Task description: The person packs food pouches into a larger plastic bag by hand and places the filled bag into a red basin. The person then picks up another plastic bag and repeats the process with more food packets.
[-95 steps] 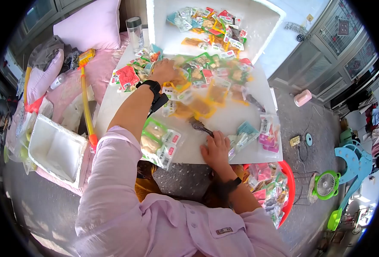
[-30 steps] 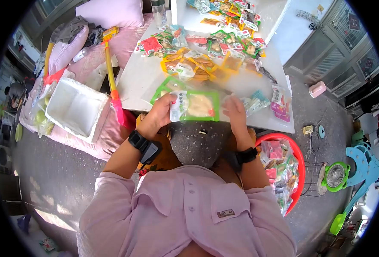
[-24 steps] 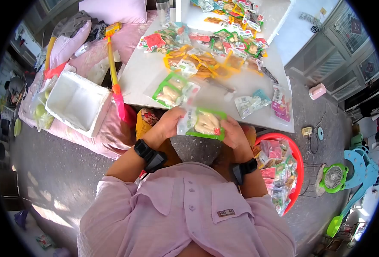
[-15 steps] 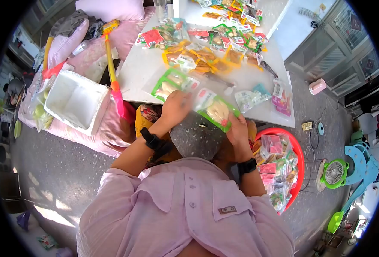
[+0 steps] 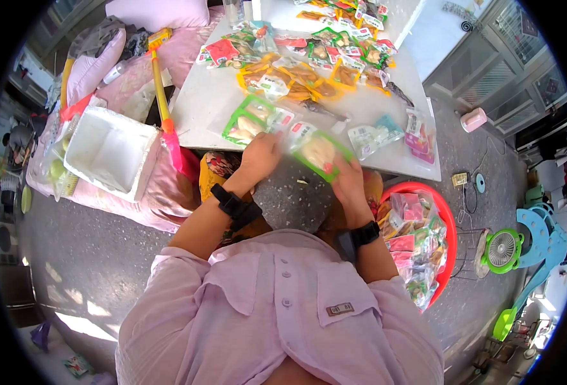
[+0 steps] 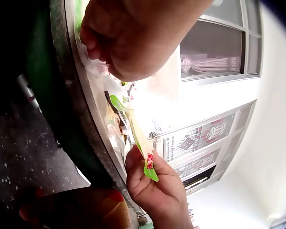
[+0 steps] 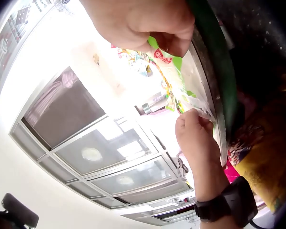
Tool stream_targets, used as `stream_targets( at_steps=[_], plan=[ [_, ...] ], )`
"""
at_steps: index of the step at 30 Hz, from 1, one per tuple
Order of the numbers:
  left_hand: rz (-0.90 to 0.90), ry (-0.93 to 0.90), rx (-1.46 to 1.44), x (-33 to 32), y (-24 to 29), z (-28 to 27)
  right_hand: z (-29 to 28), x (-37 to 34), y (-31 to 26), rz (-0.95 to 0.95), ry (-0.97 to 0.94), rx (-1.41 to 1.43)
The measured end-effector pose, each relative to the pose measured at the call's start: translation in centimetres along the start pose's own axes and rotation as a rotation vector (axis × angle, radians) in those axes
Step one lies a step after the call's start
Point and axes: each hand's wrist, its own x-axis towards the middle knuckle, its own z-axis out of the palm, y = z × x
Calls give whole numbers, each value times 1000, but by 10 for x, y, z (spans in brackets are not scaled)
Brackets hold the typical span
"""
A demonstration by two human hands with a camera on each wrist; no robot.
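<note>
My right hand (image 5: 349, 183) pinches the lower right end of a clear, green-edged food packet (image 5: 317, 153) with pale pieces inside. The packet is held up at the table's front edge, tilted, its white label end towards the left. My left hand (image 5: 260, 157) has curled fingers at that label end; in the right wrist view, left thumb and fingers (image 7: 189, 115) pinch clear film there. Just beyond the left hand, a similar green-edged packet (image 5: 248, 120) lies on the table (image 5: 197, 119). The left wrist view shows the held packet (image 6: 140, 136) nearly edge-on.
Several yellow-edged packets (image 5: 270, 80) lie farther back, before an open foam box (image 5: 277, 13). A teal packet (image 5: 376, 136) and a purple packet (image 5: 419, 144) lie right. A red tub (image 5: 447, 224) of packets stands below; a white foam box (image 5: 107, 154) is left.
Earlier, my left hand reached among the packets at the back. It then brought a green-edged packet to the front, where both hands turned it; now it slants between them, nearer the table.
</note>
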Motion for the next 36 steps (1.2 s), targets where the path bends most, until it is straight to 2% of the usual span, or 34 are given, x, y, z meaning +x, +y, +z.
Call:
stream_targets(
  at_steps=[3,5,9,12,15,18,21,24,27,30,33,36],
  plan=[
    [22,-12,6,0,2,-3,8,6,-2,22,-99,-22],
    [80,-15,40,-2,3,-5,12,8,-3,57,-94,-17],
    [75,-30,153,-6,6,-3,24,19,0,83,-105,-3],
    [139,-13,190,-10,13,-4,38,26,9,143,-153,109],
    [207,20,185,-15,18,-2,45,34,21,236,-116,59],
    [226,29,184,-18,22,-5,58,30,17,338,-61,-297],
    [247,16,217,-20,22,-7,41,37,14,375,-247,-658],
    [280,22,216,-22,20,-8,40,34,12,420,-207,-634],
    [313,46,199,-23,21,-6,39,37,21,338,-200,-368],
    [336,68,175,-24,20,-3,52,35,26,304,-93,-283],
    [360,96,159,-28,21,-7,50,40,31,341,-136,-272],
    [374,85,196,-39,29,-14,50,36,26,352,-91,-312]
  ],
)
